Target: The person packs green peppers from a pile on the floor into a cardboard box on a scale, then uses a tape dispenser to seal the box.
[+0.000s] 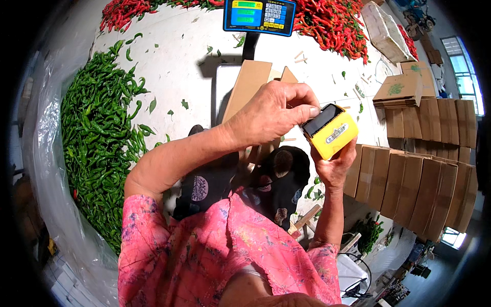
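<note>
A small yellow and black handheld device (341, 124) is tilted in front of me; its yellow face bears writing, and its exact kind is unclear. My right hand (335, 169) holds it from below, fingers mostly hidden behind it. With thumb and forefinger together, my left hand (268, 113) pinches at the upper left edge of its black part; whatever lies between those fingertips is hidden. Under my left forearm an open cardboard box (249, 90) stands at the platform (223, 82) of a digital scale, whose lit display (259, 17) rises beyond it.
Green chili peppers (99, 149) are heaped on the left beside clear plastic sheeting (57, 153). A heap of red chili peppers (330, 30) lies far right, near a white foam box (387, 32). Folded cardboard cartons (406, 188) stand in rows at the right.
</note>
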A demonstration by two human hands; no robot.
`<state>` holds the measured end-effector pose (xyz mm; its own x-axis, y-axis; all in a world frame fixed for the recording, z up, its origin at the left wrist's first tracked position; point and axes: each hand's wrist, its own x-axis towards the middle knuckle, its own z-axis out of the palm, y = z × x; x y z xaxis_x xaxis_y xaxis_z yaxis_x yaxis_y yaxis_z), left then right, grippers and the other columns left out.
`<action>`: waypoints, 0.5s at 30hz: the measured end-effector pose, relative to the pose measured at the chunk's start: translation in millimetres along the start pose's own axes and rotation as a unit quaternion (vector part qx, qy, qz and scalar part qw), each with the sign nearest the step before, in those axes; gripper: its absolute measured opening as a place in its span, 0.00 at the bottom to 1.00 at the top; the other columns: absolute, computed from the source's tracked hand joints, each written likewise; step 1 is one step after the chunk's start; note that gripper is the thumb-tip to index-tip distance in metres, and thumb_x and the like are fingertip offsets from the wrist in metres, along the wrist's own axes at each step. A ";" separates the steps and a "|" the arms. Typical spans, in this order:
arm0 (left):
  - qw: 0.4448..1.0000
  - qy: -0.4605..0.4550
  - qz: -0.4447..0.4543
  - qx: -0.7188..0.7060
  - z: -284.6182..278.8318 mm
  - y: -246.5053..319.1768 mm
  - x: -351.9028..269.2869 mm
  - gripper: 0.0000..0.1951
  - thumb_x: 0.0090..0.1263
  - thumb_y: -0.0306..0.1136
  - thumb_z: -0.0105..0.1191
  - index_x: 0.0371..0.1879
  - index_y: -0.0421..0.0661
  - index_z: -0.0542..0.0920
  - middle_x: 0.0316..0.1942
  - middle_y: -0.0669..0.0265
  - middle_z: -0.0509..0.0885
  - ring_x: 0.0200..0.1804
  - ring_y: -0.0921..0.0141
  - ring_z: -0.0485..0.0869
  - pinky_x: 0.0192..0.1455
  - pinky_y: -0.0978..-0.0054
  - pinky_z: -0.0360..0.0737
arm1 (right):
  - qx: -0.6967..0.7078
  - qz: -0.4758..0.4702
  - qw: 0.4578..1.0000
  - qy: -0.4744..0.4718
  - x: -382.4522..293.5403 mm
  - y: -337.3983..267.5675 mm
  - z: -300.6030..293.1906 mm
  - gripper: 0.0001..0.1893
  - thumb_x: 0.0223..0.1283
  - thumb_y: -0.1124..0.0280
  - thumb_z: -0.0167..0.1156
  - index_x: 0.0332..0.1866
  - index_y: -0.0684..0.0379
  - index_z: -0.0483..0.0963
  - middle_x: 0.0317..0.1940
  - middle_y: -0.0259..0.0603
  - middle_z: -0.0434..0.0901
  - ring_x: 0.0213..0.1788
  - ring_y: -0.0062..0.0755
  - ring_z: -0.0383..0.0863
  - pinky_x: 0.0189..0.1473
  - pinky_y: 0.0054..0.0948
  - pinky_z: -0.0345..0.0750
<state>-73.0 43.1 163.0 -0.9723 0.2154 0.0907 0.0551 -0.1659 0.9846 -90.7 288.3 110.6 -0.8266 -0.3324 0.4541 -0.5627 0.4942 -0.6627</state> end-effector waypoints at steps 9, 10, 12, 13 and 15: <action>0.997 -0.022 -0.030 -0.067 -19.9 -13.7 -8.2 0.12 0.79 0.38 0.57 0.44 0.40 0.85 0.36 0.75 0.83 0.42 0.82 0.79 0.52 0.80 0.75 | -0.022 -0.031 0.998 -0.047 6.3 -2.5 8.2 0.39 0.41 0.74 0.77 0.63 0.59 0.69 0.49 0.47 0.82 0.47 0.43 0.86 0.50 0.34 0.80; 0.997 -0.008 -0.030 -0.068 -22.0 -15.5 -9.0 0.12 0.79 0.38 0.58 0.43 0.40 0.85 0.36 0.75 0.83 0.42 0.82 0.78 0.52 0.81 0.75 | -0.026 -0.029 0.998 -0.052 7.2 -4.0 9.2 0.39 0.41 0.74 0.77 0.63 0.59 0.69 0.49 0.47 0.82 0.48 0.44 0.86 0.50 0.35 0.81; 0.996 0.002 -0.042 -0.076 -27.0 -19.0 -10.2 0.13 0.78 0.38 0.58 0.43 0.39 0.86 0.36 0.77 0.83 0.43 0.83 0.78 0.52 0.82 0.74 | -0.026 -0.028 0.997 -0.063 9.0 -7.5 11.6 0.39 0.41 0.74 0.77 0.64 0.59 0.69 0.49 0.47 0.83 0.48 0.44 0.86 0.51 0.35 0.81; 0.996 0.004 -0.048 -0.069 -28.5 -21.1 -11.1 0.13 0.78 0.38 0.59 0.44 0.39 0.86 0.36 0.76 0.83 0.43 0.83 0.78 0.52 0.82 0.74 | -0.023 -0.029 0.997 -0.070 9.8 -10.1 13.4 0.39 0.41 0.74 0.78 0.64 0.59 0.69 0.48 0.47 0.83 0.48 0.44 0.86 0.51 0.35 0.81; 0.997 0.009 -0.061 -0.055 -30.2 -25.0 -12.8 0.13 0.78 0.39 0.59 0.45 0.40 0.86 0.36 0.76 0.84 0.43 0.82 0.78 0.52 0.81 0.74 | -0.020 -0.029 0.997 -0.072 9.4 -9.9 16.2 0.39 0.42 0.73 0.78 0.64 0.59 0.69 0.47 0.47 0.83 0.47 0.44 0.87 0.51 0.35 0.81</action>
<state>-68.8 15.5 132.7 -0.9742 0.2234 -0.0313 -0.0869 -0.2436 0.9660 -92.9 267.2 111.7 -0.7861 -0.4718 0.3993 -0.6117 0.5009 -0.6123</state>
